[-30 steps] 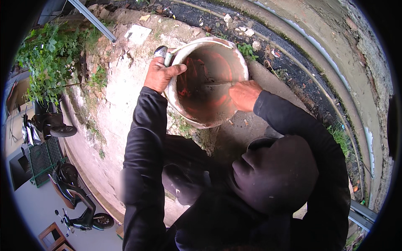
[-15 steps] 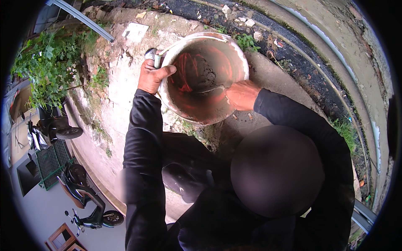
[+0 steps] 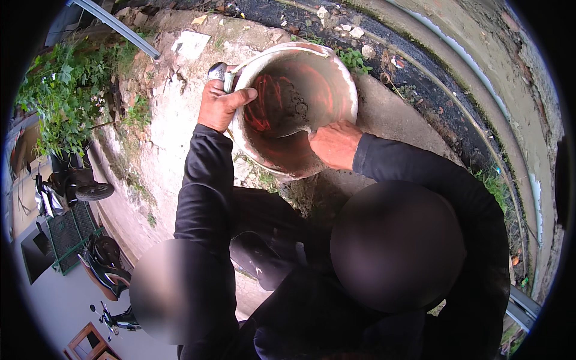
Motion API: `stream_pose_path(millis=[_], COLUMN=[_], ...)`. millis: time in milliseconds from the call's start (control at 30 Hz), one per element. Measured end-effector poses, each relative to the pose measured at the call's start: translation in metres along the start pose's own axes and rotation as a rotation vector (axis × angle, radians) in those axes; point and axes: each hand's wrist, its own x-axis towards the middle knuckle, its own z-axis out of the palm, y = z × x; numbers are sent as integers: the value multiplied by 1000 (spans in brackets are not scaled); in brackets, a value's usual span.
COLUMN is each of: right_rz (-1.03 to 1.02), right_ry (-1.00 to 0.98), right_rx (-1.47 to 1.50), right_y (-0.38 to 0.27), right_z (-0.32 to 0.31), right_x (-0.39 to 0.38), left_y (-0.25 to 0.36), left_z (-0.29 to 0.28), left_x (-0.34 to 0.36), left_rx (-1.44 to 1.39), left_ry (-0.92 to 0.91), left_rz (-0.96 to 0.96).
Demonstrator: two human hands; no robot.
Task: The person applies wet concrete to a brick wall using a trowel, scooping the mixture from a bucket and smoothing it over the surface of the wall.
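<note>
A bucket (image 3: 293,170), crusted with pale mortar on its rim, is tilted so that its mouth faces me. Wet grey mortar (image 3: 294,105) sticks to its inside, with streaks of red wall showing through. My left hand (image 3: 221,105) is closed on the left side of the rim, thumb over the edge. Beside those fingers are a pale green piece and a dark, rounded thing (image 3: 216,71) I cannot identify. My right hand (image 3: 335,144) reaches over the near right rim, fingers closed on a thin pale-edged tool (image 3: 300,130), mostly hidden by the fist.
Below the bucket lies rough concrete ground (image 3: 174,120). Leafy plants (image 3: 66,96) grow at the left, near parked motorbikes (image 3: 108,264). A metal rail (image 3: 117,27) juts in at upper left. A dark, rubble-strewn gutter (image 3: 414,78) runs along the wall at right.
My right hand has moved left and slightly nearer me inside the bucket, bringing the tool along. My left hand keeps its hold on the rim, and the bucket has barely shifted.
</note>
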Motion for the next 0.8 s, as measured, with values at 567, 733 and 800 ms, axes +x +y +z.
stream_pose_path(millis=[567, 733, 800], right_rz=[298, 259, 289], right_ry=[-239, -185, -209], right_rx=[908, 1089, 788], right_y=[19, 28, 43], right_z=[51, 37, 37], right_x=[7, -18, -22], left_y=[-4, -17, -18], left_z=[53, 61, 59], left_x=[-49, -32, -33], left_rx=[-70, 55, -45], left_ry=[70, 201, 264], left_rz=[130, 27, 106])
